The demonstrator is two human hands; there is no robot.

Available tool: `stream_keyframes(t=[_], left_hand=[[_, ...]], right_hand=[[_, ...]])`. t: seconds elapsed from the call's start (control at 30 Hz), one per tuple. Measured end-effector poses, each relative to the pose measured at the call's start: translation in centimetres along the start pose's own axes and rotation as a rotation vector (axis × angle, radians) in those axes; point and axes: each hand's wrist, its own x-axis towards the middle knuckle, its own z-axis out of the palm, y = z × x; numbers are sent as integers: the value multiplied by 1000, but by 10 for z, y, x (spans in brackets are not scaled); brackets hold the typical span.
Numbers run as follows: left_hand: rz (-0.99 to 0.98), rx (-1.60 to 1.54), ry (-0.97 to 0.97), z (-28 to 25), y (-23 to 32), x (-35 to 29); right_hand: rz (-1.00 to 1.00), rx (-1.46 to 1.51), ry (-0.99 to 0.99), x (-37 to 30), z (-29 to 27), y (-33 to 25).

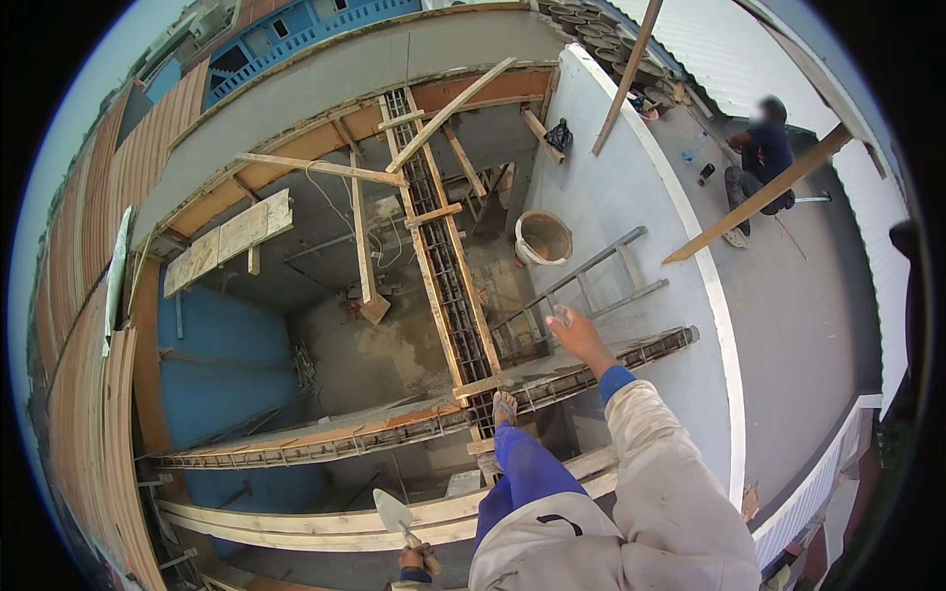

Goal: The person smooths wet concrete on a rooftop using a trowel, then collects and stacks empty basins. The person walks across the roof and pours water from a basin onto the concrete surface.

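Low in the view, my left hand is closed round the handle of a trowel, its grey blade pointing up and away from me. My right hand reaches forward over the open space, fingers partly spread and apparently holding nothing. Below it leans a metal ladder against the pale wall. My foot stands where a long timber-sided beam form with steel rebar inside meets a crossing rebar beam.
A deep room floor lies below. A bucket is beyond the ladder. Wooden braces cross the far beam form. Planks span near me. Over the white-topped wall, a person sits on a grey slab, beside slanting poles.
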Motion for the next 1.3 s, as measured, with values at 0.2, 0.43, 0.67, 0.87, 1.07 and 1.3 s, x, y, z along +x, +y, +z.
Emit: stream_keyframes(t=[0.2, 0.43, 0.67, 0.87, 1.07, 1.3], left_hand=[[46, -156, -78, 25, 30, -26], [-20, -176, 58, -37, -44, -5], [200, 1560, -119, -110, -120, -4], [190, 1501, -104, -95, -90, 16], [24, -217, -18, -15, -9, -8], [81, -83, -71, 5, 0, 0]], right_hand=[[286, -354, -559, -185, -36, 111], [992, -112, -450, -349, -107, 171], [881, 156, -191, -337, -110, 154], [714, 146, -251, -281, -70, 129], [600, 84, -323, -237, -52, 104], [618, 103, -277, -242, -70, 100]])
